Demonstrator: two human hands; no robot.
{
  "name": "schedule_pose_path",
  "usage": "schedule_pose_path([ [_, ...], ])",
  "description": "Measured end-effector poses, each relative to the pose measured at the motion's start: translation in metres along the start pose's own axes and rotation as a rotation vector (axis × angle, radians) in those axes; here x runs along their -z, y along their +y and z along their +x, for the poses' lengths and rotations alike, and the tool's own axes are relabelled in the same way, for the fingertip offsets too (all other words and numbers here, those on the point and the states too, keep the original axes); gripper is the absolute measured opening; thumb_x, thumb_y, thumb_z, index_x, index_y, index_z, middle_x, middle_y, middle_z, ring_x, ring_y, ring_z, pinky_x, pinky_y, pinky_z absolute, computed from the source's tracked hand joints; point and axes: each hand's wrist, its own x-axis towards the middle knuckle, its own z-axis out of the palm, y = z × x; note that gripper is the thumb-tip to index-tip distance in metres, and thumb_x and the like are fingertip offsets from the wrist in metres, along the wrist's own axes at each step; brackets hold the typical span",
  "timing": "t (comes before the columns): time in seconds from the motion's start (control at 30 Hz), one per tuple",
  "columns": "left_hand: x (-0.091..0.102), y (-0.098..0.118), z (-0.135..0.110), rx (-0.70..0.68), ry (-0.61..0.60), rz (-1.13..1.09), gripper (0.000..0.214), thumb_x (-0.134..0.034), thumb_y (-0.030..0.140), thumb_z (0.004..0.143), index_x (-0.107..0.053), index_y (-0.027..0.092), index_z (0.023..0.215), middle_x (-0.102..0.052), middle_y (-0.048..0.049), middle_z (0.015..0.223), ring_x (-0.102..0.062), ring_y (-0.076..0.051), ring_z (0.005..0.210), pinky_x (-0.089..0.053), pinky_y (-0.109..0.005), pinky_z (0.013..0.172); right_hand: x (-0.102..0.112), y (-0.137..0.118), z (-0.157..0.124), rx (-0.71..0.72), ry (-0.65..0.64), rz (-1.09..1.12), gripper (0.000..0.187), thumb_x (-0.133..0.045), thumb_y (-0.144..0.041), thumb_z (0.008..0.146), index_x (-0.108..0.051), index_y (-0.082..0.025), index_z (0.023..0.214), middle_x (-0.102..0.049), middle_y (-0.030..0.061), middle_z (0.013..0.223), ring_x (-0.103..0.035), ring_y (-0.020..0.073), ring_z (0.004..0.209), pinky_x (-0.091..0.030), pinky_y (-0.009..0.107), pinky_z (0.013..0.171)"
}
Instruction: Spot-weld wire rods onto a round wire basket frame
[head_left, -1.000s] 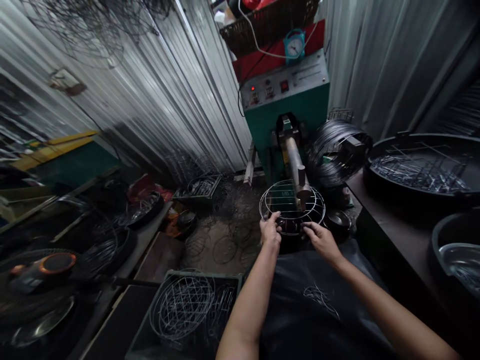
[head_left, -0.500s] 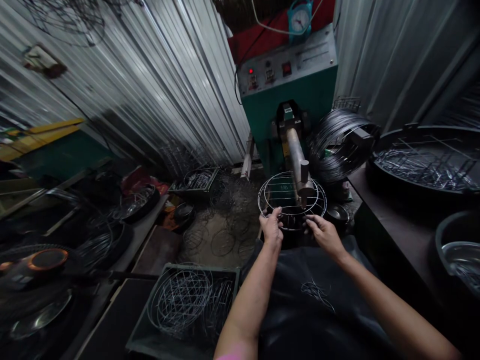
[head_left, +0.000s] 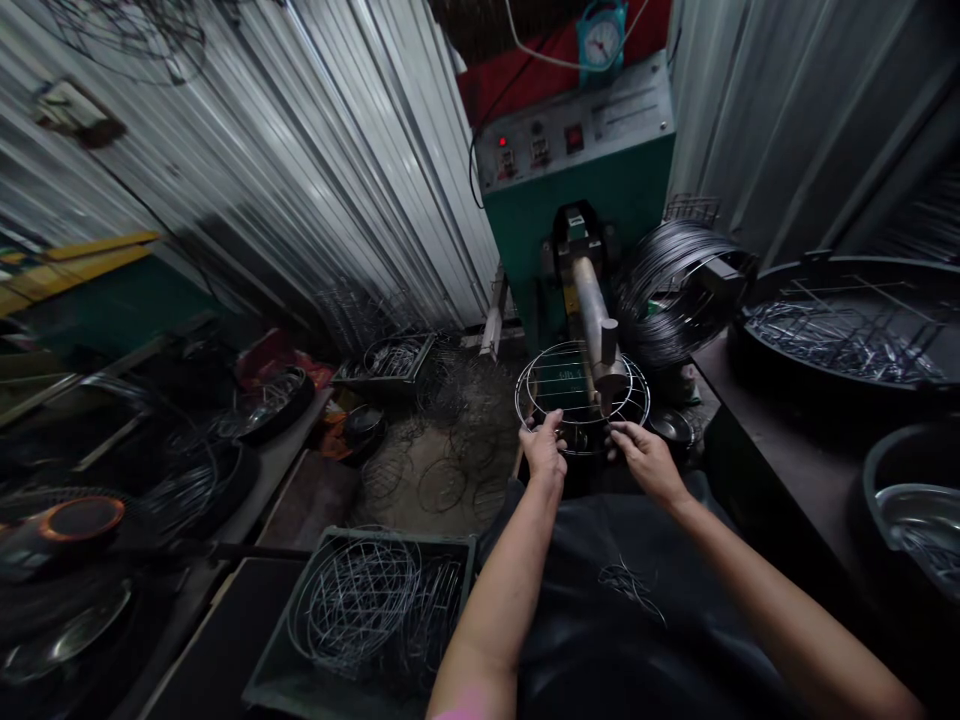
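A round wire rack [head_left: 559, 385] lies flat under the metal arm [head_left: 596, 325] of a green machine [head_left: 577, 200]. My left hand [head_left: 544, 448] pinches the rack's near rim on the left side. My right hand [head_left: 643, 458] grips the near rim on the right side. The arm's lower tip sits over the rack's right half, just beyond my right fingers.
A coil of dark wire [head_left: 679, 290] stands right of the machine. A black tray of wire pieces [head_left: 847, 335] and a metal bowl [head_left: 919, 515] sit on the right bench. A green crate of wire baskets [head_left: 367, 610] is at lower left. Wire rings litter the floor [head_left: 442, 470].
The view has tilted up a little. Both hands still hold the rack's near rim, and the rack has shifted slightly under the machine arm.
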Motion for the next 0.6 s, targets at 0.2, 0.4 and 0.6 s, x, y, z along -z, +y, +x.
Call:
schedule_pose_path([
  [0.2,-0.004,-0.001,-0.001,0.026,0.047,0.009,0.051,-0.078,0.020,0.054,-0.035,0.021,0.082,-0.044,0.0090,0.060,-0.039,-0.003,0.041,-0.021,-0.016,0.034,0.000,0.001,0.003,-0.018,-0.011,0.019,0.036,-0.053,-0.050,0.078,-0.063,-0.017,0.087,-0.062,0.0028,0.068,-0.057,0.0143,0.052,-0.048,0.027,0.052],
  [0.4,-0.001,0.001,-0.003,0.071,0.058,0.064,0.046,-0.079,0.028,0.055,-0.041,0.020,0.080,-0.044,0.0068,0.062,-0.042,-0.005,0.045,-0.026,-0.016,0.036,0.009,-0.006,-0.008,-0.045,-0.009,0.045,0.037,-0.055,-0.048,0.076,-0.064,-0.018,0.096,-0.067,0.0061,0.081,-0.063,0.0188,0.061,-0.053,0.032,0.056],
  [0.6,0.018,0.033,0.017,0.344,0.036,0.201,0.034,-0.066,0.048,0.070,-0.050,0.018,0.077,-0.045,0.0034,0.065,-0.047,-0.008,0.053,-0.046,-0.025,0.054,0.084,0.019,-0.085,-0.058,-0.045,-0.378,0.030,-0.054,-0.044,0.079,-0.067,-0.021,0.092,-0.069,0.0053,0.081,-0.063,0.0205,0.065,-0.051,0.032,0.063],
])
